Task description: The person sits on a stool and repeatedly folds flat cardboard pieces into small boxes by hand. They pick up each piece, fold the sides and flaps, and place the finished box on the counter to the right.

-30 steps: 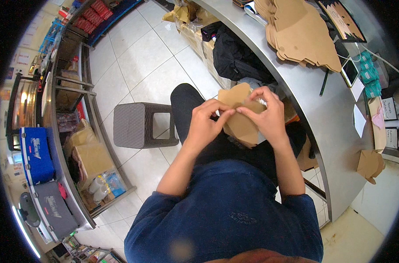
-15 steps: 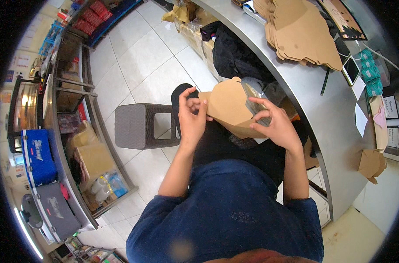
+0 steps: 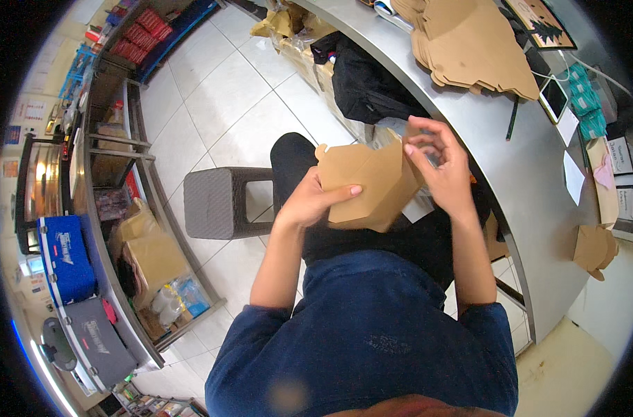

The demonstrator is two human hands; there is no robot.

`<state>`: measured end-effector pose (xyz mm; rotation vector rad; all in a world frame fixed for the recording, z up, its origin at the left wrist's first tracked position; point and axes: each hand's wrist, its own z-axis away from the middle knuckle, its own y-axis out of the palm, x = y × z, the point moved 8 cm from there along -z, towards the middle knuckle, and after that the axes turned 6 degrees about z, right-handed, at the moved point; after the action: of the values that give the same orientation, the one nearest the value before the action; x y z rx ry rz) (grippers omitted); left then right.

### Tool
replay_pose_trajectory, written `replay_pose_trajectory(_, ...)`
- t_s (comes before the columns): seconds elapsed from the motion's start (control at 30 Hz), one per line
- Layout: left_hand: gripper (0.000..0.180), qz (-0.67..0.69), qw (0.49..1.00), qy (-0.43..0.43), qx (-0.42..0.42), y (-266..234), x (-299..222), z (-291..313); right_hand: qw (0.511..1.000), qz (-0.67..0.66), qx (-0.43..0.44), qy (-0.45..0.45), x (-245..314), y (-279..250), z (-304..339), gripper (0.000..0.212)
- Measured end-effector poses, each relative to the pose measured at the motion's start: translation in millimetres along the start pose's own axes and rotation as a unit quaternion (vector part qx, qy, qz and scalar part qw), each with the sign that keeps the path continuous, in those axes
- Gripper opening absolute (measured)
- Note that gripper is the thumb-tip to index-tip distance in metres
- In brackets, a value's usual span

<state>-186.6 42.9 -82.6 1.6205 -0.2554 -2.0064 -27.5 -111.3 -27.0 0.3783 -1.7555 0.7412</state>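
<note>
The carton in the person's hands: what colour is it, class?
Light brown; the carton shows best in the current head view.

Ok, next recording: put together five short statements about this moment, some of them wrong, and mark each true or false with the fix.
1. The left hand holds the brown carton, its thumb across the face turned up. True.
2. The right hand is pressed flat on the metal table. False: the right hand is raised at the carton's right edge, fingers bent.
3. A stack of flat brown cardboard lies on the metal table. True.
4. The dark stool stands to the person's right. False: the dark stool is on the person's left.
5. A phone lies near the teal bundle. True.
</note>
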Motion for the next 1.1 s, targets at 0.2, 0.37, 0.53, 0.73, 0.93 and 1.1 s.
replay_pose_trajectory(0.2,0.060,-0.103,0.994,0.022,0.018,24,8,-8,0.977,-0.184,-0.009,0.103,-40,43,18,0.050)
replay_pose_trajectory(0.37,0.051,-0.081,0.994,0.052,-0.057,20,5,-5,0.993,-0.063,-0.083,0.050,-21,30,20,0.029)
replay_pose_trajectory(0.53,0.032,-0.050,0.979,0.123,-0.157,24,-1,-2,0.966,0.114,-0.181,-0.144,12,28,30,0.014)
replay_pose_trajectory(0.73,0.030,-0.128,0.970,0.149,-0.147,23,-6,0,0.972,0.151,-0.080,-0.160,26,40,25,0.024)
replay_pose_trajectory(0.93,0.031,-0.074,0.979,0.127,-0.143,27,-9,3,0.989,0.031,-0.120,-0.084,32,37,21,0.027)
replay_pose_trajectory(1.1,0.034,-0.039,0.987,0.114,-0.107,27,-13,4,0.993,-0.101,-0.047,-0.030,13,40,16,0.022)
